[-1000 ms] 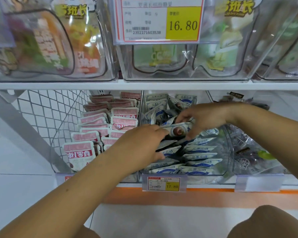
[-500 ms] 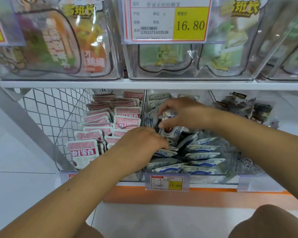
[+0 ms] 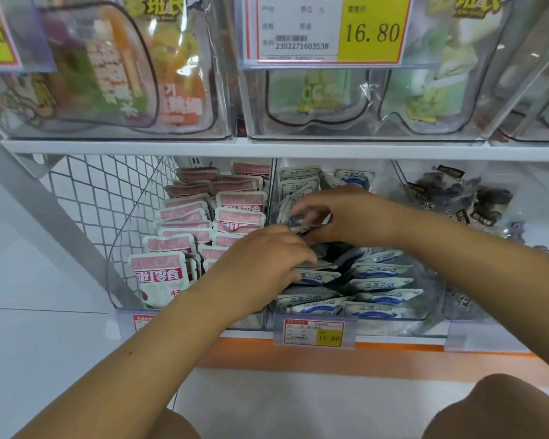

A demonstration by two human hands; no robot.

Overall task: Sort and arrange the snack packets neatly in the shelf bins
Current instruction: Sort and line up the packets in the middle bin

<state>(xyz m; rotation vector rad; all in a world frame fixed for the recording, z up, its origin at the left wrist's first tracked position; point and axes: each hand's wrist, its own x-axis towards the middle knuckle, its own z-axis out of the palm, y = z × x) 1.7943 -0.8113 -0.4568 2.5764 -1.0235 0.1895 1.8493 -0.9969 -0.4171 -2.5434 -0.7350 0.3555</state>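
Both hands are inside the clear middle bin [image 3: 355,323] on the lower shelf, which holds several white-and-blue snack packets [image 3: 382,285]. My right hand [image 3: 339,213] pinches one white-and-blue packet [image 3: 309,224] over the middle of the bin. My left hand [image 3: 267,261] lies just below it, fingers curled over the left row of packets [image 3: 317,277]; what its fingertips hold is hidden. The bin to the left [image 3: 121,299] holds rows of pink-and-white packets [image 3: 159,274].
A bin of dark wrapped snacks [image 3: 450,198] stands to the right. Clear bins with large colourful pouches [image 3: 114,68] sit on the shelf above, behind a 16.80 price tag [image 3: 327,30]. A 17.80 tag [image 3: 314,332] clips to the lower shelf edge. White wire mesh [image 3: 102,198] closes the left side.
My right hand first lifted a packet toward the back of the middle bin, then came back toward the middle. My left hand has stayed on the left row of packets.
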